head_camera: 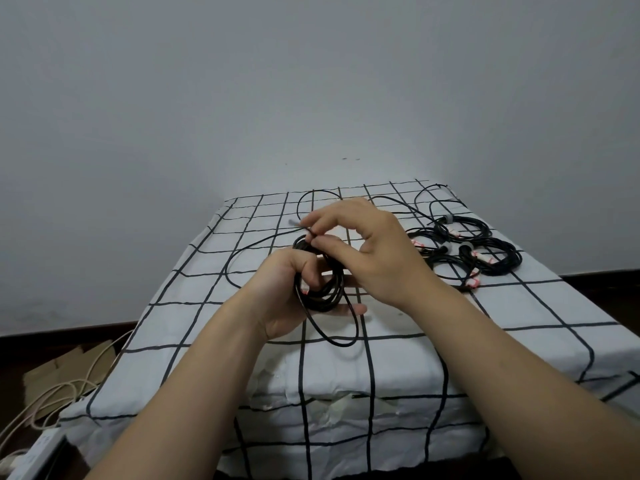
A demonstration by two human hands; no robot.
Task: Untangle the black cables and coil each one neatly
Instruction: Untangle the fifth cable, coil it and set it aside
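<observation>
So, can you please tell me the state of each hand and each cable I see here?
left hand: holds the half-made coil
right hand: pinches the loose cable near the coil's top
half-made coil: wound in loops, in the left hand
loose cable: uncoiled, trailing over the cloth
finished coils: wound, lying on the cloth's right side

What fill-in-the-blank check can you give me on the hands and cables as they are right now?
The left hand grips a coil that is ____ in colour.
The right hand pinches a strand of that same ____.
The other coils lie on the checked cloth to the ____ of both hands.
Missing words: black; coil; right.
</observation>
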